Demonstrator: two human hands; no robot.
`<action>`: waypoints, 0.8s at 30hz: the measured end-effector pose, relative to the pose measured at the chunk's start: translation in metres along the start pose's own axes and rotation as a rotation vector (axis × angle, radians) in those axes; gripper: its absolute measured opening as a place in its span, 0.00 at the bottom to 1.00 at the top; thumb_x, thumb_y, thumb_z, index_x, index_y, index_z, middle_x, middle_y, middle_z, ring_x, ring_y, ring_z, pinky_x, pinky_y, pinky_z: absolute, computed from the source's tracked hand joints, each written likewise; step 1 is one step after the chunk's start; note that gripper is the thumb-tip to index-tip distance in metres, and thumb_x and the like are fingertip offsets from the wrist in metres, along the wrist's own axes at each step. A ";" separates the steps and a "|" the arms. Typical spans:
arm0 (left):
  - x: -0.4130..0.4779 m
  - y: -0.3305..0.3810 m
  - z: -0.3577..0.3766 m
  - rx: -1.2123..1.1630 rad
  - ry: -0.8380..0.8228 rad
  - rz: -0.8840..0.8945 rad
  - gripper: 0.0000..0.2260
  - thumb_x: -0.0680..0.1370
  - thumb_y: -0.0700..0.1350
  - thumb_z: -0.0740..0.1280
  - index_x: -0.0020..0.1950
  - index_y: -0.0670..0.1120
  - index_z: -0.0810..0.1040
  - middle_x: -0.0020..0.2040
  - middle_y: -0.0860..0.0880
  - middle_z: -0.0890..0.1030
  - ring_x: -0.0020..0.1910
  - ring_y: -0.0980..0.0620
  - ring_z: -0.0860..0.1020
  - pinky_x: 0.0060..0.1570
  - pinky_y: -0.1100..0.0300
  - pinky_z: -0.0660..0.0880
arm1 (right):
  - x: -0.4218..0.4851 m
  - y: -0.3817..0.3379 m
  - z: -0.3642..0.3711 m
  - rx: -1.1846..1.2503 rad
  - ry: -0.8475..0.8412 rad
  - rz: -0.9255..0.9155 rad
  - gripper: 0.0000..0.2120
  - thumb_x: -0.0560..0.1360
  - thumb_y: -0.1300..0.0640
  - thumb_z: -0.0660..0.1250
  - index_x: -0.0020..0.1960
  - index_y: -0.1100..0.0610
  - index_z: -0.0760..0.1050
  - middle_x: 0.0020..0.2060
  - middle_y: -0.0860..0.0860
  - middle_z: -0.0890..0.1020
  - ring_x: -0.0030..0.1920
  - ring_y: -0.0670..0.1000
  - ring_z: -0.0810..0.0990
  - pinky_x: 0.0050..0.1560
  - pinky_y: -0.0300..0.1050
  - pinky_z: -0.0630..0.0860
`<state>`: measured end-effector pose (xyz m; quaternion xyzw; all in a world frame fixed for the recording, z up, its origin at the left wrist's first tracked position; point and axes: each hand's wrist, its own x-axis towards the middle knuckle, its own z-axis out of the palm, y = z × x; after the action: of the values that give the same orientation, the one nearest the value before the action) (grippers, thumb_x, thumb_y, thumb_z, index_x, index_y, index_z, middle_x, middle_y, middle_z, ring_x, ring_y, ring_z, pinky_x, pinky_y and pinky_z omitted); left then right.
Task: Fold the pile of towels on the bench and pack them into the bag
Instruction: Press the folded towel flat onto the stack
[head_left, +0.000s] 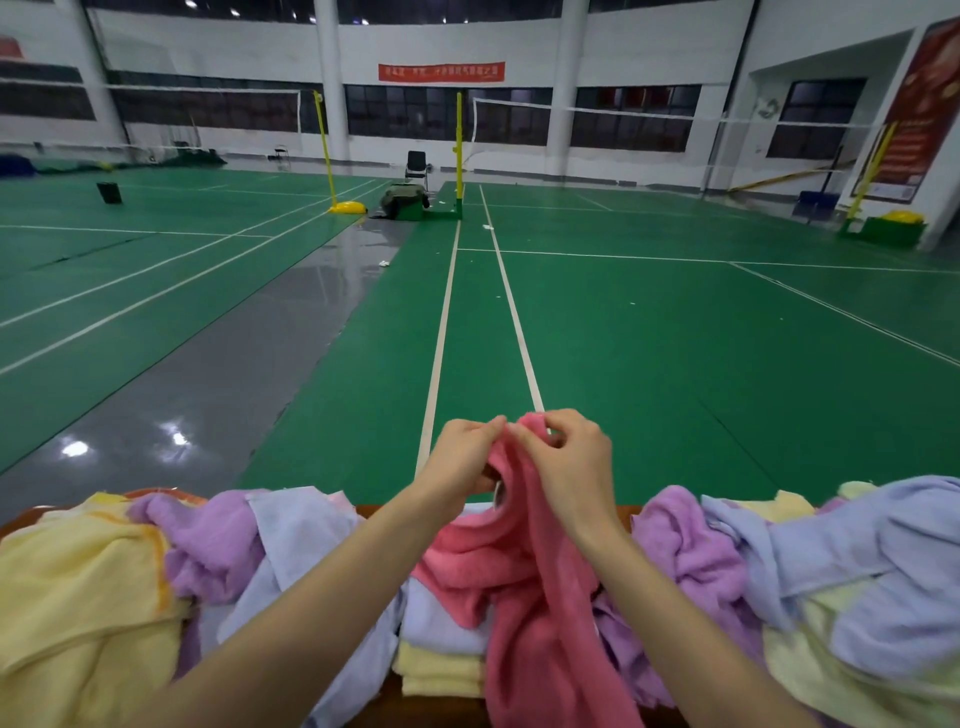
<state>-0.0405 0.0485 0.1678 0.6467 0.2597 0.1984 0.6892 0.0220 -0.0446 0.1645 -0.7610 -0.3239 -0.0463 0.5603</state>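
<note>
Head view: the left hand (464, 458) and right hand (567, 460) pinch the pink towel (545, 597) with curled fingers (489, 429) at six o'clock above the counter (363, 512), seemingly hunting an edge; next, I'd say, slide apart to corners, then fold.

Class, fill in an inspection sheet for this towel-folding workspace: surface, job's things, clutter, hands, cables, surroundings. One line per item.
Surface: wooden bench, mostly covered by towels.
Job's things: pink towel lifted at centre; folded stack beside it; unfolded towels in a left heap and a right heap; bag not seen.
Clutter: white scraps on the court floor.
Hands: left hand and right hand both pinch the pink towel's top edge.
Cables: nothing seen.
Surroundings: indoor badminton hall with net, yellow post, chair, red banner.
</note>
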 end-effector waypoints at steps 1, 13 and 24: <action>0.000 0.001 0.000 -0.033 0.004 -0.012 0.15 0.82 0.44 0.57 0.37 0.41 0.73 0.26 0.47 0.70 0.23 0.54 0.68 0.23 0.67 0.66 | -0.003 -0.002 0.003 -0.007 0.003 -0.024 0.07 0.71 0.54 0.71 0.37 0.57 0.80 0.37 0.51 0.81 0.38 0.48 0.76 0.40 0.42 0.70; -0.004 -0.007 -0.019 -0.014 -0.022 -0.051 0.11 0.78 0.43 0.63 0.40 0.38 0.78 0.29 0.43 0.75 0.25 0.50 0.73 0.25 0.63 0.69 | -0.026 0.011 0.005 -0.030 -0.524 -0.236 0.21 0.70 0.52 0.58 0.58 0.54 0.80 0.61 0.44 0.75 0.60 0.41 0.71 0.62 0.33 0.66; -0.005 0.014 -0.065 0.175 -0.072 0.158 0.09 0.80 0.44 0.61 0.48 0.43 0.81 0.38 0.51 0.82 0.37 0.58 0.78 0.41 0.63 0.73 | -0.004 0.096 -0.036 -0.119 -0.607 0.091 0.17 0.65 0.61 0.77 0.46 0.46 0.76 0.44 0.40 0.80 0.42 0.33 0.77 0.46 0.27 0.70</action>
<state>-0.0829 0.0978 0.1804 0.7294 0.1993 0.2051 0.6215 0.0819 -0.0932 0.0972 -0.7850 -0.4389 0.1894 0.3940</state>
